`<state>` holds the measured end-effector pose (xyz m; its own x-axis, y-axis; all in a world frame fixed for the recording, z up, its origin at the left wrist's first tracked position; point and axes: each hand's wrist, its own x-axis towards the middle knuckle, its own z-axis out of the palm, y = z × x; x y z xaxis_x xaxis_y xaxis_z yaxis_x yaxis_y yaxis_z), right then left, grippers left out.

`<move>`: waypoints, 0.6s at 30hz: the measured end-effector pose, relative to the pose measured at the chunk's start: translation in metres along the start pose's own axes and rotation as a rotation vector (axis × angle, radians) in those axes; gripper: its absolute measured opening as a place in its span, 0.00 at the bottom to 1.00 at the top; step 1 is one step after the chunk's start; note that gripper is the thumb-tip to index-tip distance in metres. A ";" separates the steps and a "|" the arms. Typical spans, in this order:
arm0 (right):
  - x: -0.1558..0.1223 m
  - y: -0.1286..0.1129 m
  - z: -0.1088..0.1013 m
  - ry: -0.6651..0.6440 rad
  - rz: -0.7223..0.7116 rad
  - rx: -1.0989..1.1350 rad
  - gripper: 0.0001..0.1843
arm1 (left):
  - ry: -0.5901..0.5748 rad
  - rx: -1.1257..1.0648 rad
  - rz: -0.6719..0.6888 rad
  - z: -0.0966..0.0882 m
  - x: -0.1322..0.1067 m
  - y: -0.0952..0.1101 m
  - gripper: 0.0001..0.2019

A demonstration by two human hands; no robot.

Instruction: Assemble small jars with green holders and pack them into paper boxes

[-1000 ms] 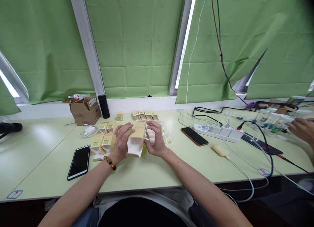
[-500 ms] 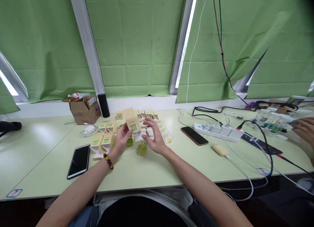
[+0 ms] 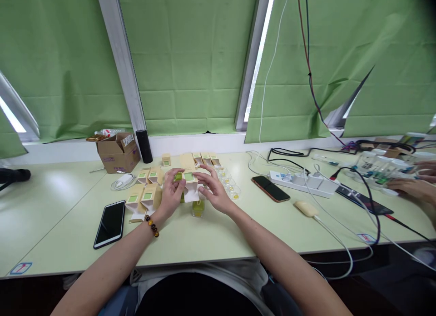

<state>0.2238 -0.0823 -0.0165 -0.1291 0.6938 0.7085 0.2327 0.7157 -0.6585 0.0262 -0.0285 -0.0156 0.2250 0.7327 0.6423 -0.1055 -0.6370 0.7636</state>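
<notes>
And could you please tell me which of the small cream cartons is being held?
The carton between the left hand's thumb and fingers, its white flap hanging down; the other cartons rest on the table.

Left hand [image 3: 169, 195] grips, right hand [image 3: 220, 197] opens

I see the left forearm [image 3: 112, 257] and right forearm [image 3: 282, 257] slant forward and inward, the hands close but apart. The left one bends its fingers against its thumb; the right one curves its fingers loosely, thumb held separate.
</notes>
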 end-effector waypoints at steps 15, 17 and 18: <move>0.003 0.006 0.000 0.045 0.156 0.179 0.27 | -0.097 0.055 0.069 -0.005 -0.005 -0.007 0.21; 0.003 0.005 0.001 0.052 0.182 0.176 0.27 | -0.092 0.061 0.065 -0.003 -0.005 -0.008 0.21; 0.004 0.005 0.002 0.059 0.192 0.174 0.27 | -0.088 0.067 0.063 -0.002 -0.005 -0.007 0.21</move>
<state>0.2230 -0.0760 -0.0178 -0.0414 0.8159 0.5768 0.0778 0.5782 -0.8122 0.0235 -0.0270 -0.0244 0.3045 0.6684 0.6786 -0.0578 -0.6982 0.7136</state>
